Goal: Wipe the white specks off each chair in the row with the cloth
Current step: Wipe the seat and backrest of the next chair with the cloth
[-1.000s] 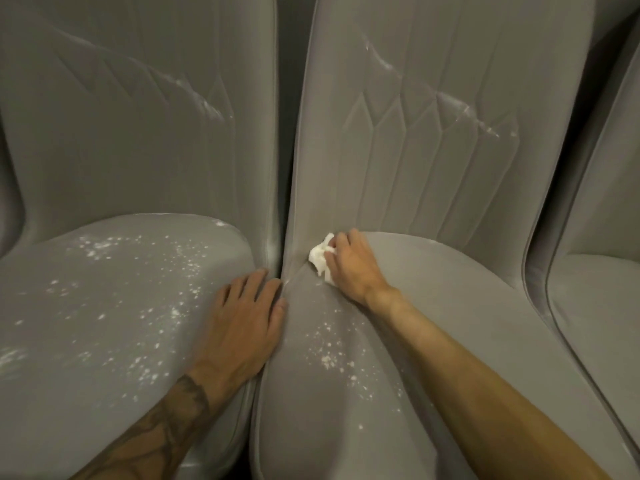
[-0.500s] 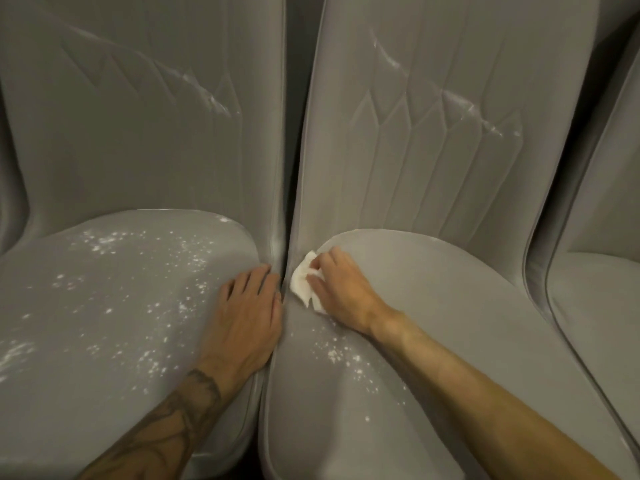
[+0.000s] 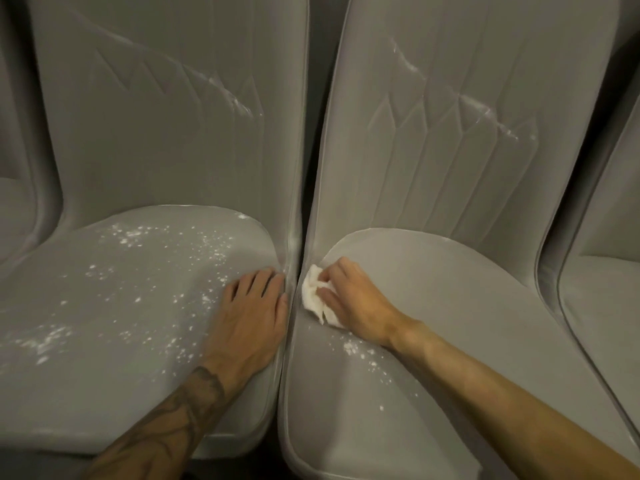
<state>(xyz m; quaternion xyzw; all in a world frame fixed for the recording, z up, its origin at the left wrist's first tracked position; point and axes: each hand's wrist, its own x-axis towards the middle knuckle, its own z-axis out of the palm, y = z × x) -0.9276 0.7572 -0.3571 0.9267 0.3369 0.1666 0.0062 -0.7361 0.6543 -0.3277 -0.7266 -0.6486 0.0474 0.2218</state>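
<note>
Crumpled white cloth [image 3: 313,296] sits at the left edge of the grey padded chair seat [image 3: 450,306], gripped by our right hand [image 3: 353,299], ready for nearby white specks [image 3: 356,351]. Our left hand [image 3: 249,313] lies flat, probably bracing, on the speckled neighbouring grey seat [image 3: 121,306].

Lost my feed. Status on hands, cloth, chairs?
Right hand grips cloth on right chair seat, specks by wrist. Left hand flat on left seat, heavily specked. Nothing blocking.
</note>
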